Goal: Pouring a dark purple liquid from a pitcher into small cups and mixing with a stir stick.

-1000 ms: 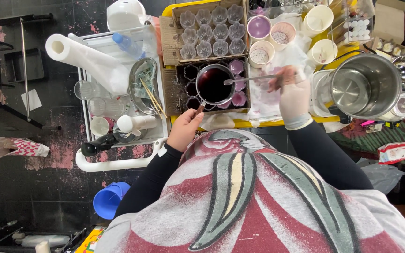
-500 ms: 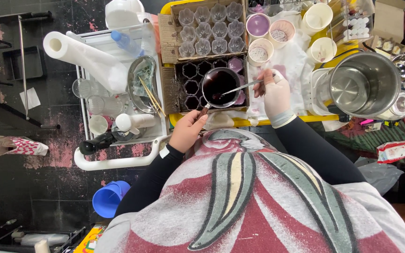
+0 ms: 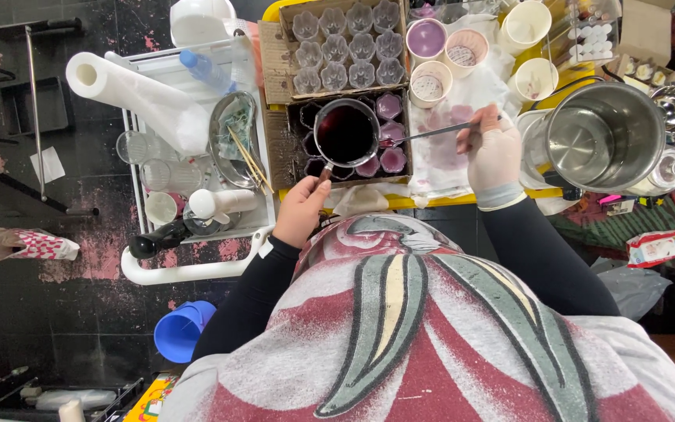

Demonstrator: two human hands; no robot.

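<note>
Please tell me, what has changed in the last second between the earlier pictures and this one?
The right hand moved down from near the paper cups and now holds the metal utensil with its tip at the rim of the small pot of dark red liquid. The left hand kept its grip on the pot's handle over the mould box. The steel pot stayed put.

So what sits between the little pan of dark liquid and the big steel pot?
In the head view, between the small pan and the steel pot lies stained white paper, with the right hand holding a long utensil over it.

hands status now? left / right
Left hand: closed on the handle of the small pot of dark liquid.
Right hand: closed, holding a metal spoon.
</note>
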